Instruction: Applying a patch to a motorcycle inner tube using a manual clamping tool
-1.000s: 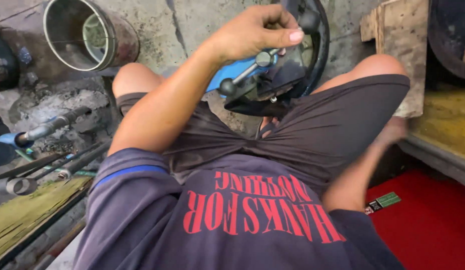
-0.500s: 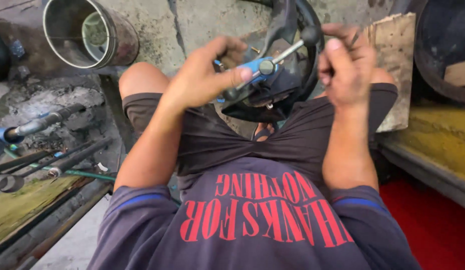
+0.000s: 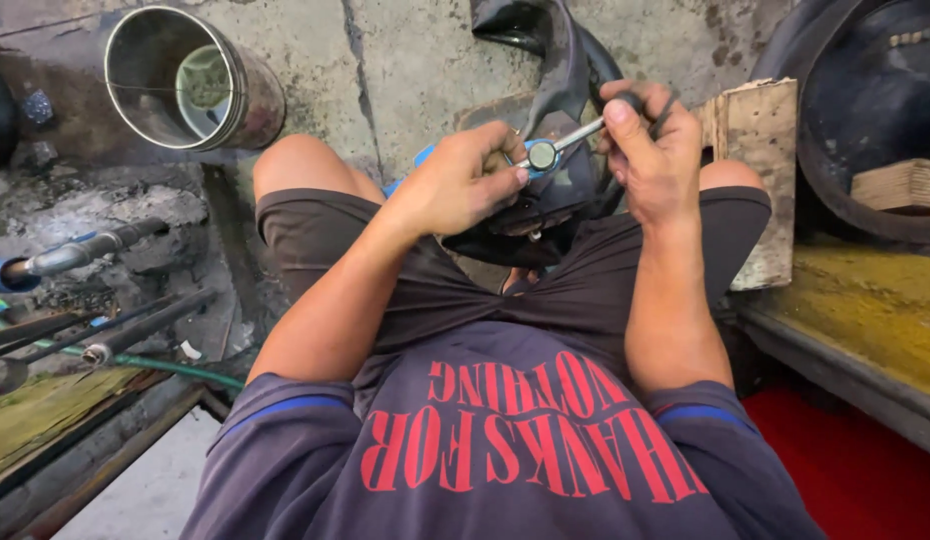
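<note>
The left hand (image 3: 455, 190) is closed around a blue-handled tool (image 3: 538, 155), its grip clamped on the handle so that only the blue end and a round metal head show past the fingers. The right hand (image 3: 653, 160) sits just right of it, thumb and fingers pinched together on a thin metal rod (image 3: 583, 132) that runs from the tool's head up to the right. Both hands work over a black rubber inner tube (image 3: 570, 80) that drapes from the far concrete floor (image 3: 415, 70) down onto the person's lap, between the knees; the tool lies against the tube there.

To the far left a metal cylinder (image 3: 190, 80) lies on its side, mouth open toward the viewer, well apart from the hands. On the left edge, dark rods and a green hose (image 3: 175, 365) lie on the floor beside the left thigh, leaving a narrow strip of bare floor. Close on the right, a worn wooden board (image 3: 760, 180) stands upright, touching the right knee, with a large black tyre (image 3: 865, 110) behind it. The open room lies mostly far of the knees, on the concrete
</note>
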